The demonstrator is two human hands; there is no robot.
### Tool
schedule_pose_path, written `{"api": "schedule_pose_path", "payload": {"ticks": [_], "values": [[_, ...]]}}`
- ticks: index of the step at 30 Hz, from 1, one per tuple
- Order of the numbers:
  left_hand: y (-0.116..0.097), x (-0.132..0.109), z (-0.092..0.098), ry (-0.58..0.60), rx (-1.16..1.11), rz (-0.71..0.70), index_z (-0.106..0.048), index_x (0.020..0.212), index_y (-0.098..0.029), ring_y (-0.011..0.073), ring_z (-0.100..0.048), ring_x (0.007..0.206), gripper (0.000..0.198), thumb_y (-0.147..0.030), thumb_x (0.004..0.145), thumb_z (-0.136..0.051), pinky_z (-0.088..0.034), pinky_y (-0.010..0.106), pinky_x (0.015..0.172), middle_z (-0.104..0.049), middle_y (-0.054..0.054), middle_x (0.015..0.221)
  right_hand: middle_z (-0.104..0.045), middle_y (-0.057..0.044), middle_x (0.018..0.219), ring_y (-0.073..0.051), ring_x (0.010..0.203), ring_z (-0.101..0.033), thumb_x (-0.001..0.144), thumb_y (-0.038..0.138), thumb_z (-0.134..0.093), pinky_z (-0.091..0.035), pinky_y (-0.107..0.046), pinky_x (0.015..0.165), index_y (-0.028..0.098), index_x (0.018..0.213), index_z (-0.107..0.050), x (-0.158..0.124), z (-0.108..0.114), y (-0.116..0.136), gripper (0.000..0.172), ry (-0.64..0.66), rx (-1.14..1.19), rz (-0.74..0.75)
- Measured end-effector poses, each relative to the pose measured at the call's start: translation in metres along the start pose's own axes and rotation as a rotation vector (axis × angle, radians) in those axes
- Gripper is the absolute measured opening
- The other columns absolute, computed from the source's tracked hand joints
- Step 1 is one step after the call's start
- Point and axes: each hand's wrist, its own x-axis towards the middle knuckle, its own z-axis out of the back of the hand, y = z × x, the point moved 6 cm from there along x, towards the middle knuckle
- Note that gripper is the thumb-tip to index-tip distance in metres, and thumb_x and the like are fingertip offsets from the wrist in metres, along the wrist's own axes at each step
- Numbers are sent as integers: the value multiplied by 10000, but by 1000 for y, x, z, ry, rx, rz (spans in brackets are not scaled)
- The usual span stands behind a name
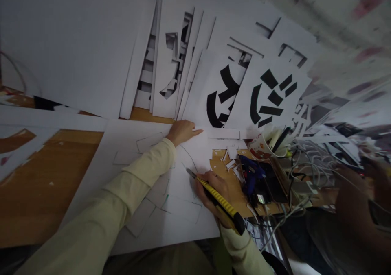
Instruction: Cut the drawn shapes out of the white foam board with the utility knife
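A white board (183, 226) with pencilled and green outlines lies on the wooden table before me. My left hand (183, 132) rests on its far part, thumb and fingers stretched out, holding nothing. In my right hand (214, 189) is a yellow and black utility knife (221, 199), gripped low over the board. Its blade points up and left, close to a curved drawn line; whether the tip touches the board I cannot tell. Part of the drawing is hidden under my left sleeve (143, 173).
White sheets with cut-out shapes (269, 100) lean at the back. On the right are a paper cup of tools (259, 145), a blue glue gun (252, 173), white scraps (232, 164) and tangled cables (301, 171). Another person's arm (351, 193) shows at far right.
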Motion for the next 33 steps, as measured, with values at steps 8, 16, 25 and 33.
{"api": "schedule_pose_path", "payload": {"ticks": [8, 16, 25, 33], "values": [[0, 0, 1, 2, -25, 5, -792, 1146, -166, 330, -708, 1096, 625, -675, 1007, -456, -489, 386, 877, -785, 151, 1130, -658, 12, 747, -146, 627, -643, 948, 146, -620, -504, -269, 568, 246, 949, -619, -3, 5, 8, 100, -11, -13, -10], [1, 0, 0, -6, -20, 12, -789, 1165, -171, 332, -707, 1095, 627, -684, 997, -469, -492, 390, 874, -785, 151, 1141, -661, 6, 739, -157, 612, -639, 948, 142, -602, -535, -288, 581, 244, 949, -622, -16, 4, 12, 104, -52, -27, -68], [1, -1, 1, 6, -31, 15, -785, 1145, -185, 307, -708, 1075, 613, -690, 992, -474, -488, 364, 867, -790, 129, 1115, -672, 5, 764, -146, 637, -651, 955, 151, -600, -522, -261, 596, 218, 970, -641, -26, 8, 18, 80, -38, -54, -105], [1, 0, 0, -11, -28, 8, -793, 1142, -181, 326, -713, 1082, 611, -683, 991, -479, -493, 381, 853, -790, 138, 1125, -638, 12, 717, -129, 577, -603, 965, 161, -584, -458, -240, 549, 214, 938, -631, -38, 13, 26, 76, -14, -76, -147]]}}
